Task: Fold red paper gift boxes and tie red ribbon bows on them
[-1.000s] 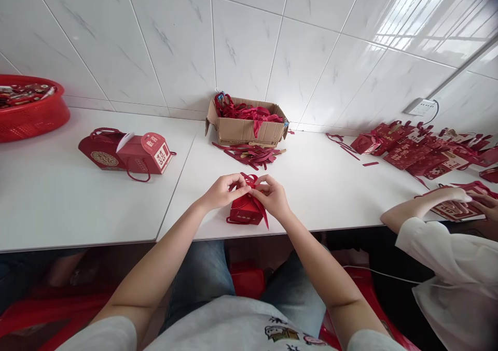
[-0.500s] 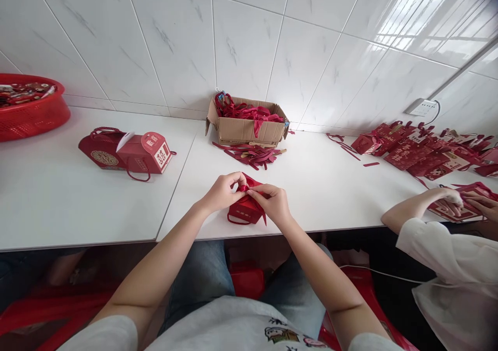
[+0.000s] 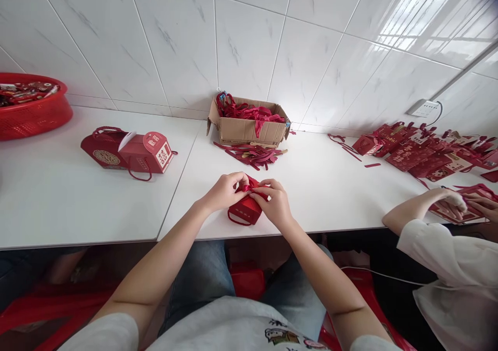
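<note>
A small red box (image 3: 246,212) with a cord handle stands near the table's front edge. On its top is a shiny red ribbon (image 3: 247,187), partly hidden by fingers. My left hand (image 3: 227,190) pinches the ribbon from the left side. My right hand (image 3: 274,200) pinches it from the right, its fingertips close to those of the left. Behind the box lies a pile of dark red ribbon strips (image 3: 257,155), in front of a cardboard box (image 3: 249,132) filled with red ribbons.
Two red gift boxes (image 3: 146,156) stand at the left on the white table (image 3: 116,211). A red basket (image 3: 35,117) is at the far left. Several red boxes (image 3: 408,151) crowd the right, where another person's hand (image 3: 451,203) rests near a red box.
My right fingers have shifted slightly and curled at the ribbon. The ribbon tail hanging at the box's right side no longer shows there. The left hand has barely moved.
</note>
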Demonstrator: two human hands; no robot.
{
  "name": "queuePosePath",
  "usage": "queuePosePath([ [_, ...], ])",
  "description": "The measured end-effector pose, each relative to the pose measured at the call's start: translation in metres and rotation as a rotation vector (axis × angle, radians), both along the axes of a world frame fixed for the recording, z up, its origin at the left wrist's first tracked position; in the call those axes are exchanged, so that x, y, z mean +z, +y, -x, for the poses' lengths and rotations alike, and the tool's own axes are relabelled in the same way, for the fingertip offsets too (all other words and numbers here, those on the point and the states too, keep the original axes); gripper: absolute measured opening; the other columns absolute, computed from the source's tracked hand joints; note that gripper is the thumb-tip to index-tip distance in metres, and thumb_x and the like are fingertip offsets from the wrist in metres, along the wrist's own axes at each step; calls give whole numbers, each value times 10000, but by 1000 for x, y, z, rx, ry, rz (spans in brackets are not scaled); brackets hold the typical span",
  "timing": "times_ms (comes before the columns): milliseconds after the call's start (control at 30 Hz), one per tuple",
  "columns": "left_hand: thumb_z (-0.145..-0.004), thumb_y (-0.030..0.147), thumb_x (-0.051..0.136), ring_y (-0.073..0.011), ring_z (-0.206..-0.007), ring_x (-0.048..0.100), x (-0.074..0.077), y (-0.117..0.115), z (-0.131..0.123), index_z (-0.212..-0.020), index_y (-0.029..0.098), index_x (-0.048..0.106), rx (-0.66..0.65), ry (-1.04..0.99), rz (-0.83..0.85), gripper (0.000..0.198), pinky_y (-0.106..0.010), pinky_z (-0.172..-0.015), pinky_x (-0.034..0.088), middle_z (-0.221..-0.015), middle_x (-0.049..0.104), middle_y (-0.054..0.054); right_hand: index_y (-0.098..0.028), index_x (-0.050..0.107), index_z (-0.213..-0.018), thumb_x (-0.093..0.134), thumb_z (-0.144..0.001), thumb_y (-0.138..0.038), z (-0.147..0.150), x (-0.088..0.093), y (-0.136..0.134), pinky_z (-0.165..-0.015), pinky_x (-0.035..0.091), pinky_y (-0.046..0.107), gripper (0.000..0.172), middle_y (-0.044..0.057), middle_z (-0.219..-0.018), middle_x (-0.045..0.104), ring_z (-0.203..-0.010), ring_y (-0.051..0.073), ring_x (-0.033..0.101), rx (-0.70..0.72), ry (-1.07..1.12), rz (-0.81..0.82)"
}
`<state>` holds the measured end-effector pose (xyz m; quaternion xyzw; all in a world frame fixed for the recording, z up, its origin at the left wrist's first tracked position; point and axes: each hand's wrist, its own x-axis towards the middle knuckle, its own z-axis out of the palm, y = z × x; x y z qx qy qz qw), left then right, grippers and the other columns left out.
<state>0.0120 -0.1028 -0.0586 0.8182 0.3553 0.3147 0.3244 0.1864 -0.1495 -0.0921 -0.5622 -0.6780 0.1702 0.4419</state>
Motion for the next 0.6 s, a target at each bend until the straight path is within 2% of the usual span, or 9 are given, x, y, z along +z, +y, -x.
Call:
queuePosePath([
  [200, -817, 241, 545, -151, -861, 624, 4, 1, -2, -912, 204, 538, -21, 7, -15, 103, -261, -785, 479, -917, 644, -10, -242, 733, -806, 628, -812, -232, 1, 2, 1, -979, 437, 500, 106, 94, -1193, 600, -1122, 285, 492, -29, 4, 2],
  [367, -839, 250, 544, -183, -986, 656, -2, 3, 0, -1039, 228, 510, -49, 5, 3, 204, -282, -825, 499, -1030, 664, -24, -217, 675, -778, 605, -806, -290, -1, 3, 4, -1093, 309, 509, 105, 95, -1343, 518, -1325, 288, 383, 77, 200, 244],
  [500, -852, 257, 543, -170, -942, 664, -7, 5, -1, -1043, 228, 520, -62, -22, 23, 195, -276, -810, 508, -964, 681, -11, -200, 653, -716, 602, -791, -336, -3, 4, 7, -1090, 316, 471, 163, 102, -1361, 510, -1352, 287, 368, 171, 383, 366],
  [600, -849, 239, 549, -159, -917, 661, -9, 3, -4, -1069, 225, 518, -17, -49, -15, 222, -278, -811, 509, -963, 682, -12, -196, 669, -703, 626, -772, -386, -3, 3, 8, -1050, 370, 442, 207, 100, -1343, 521, -1295, 286, 443, 211, 513, 388],
])
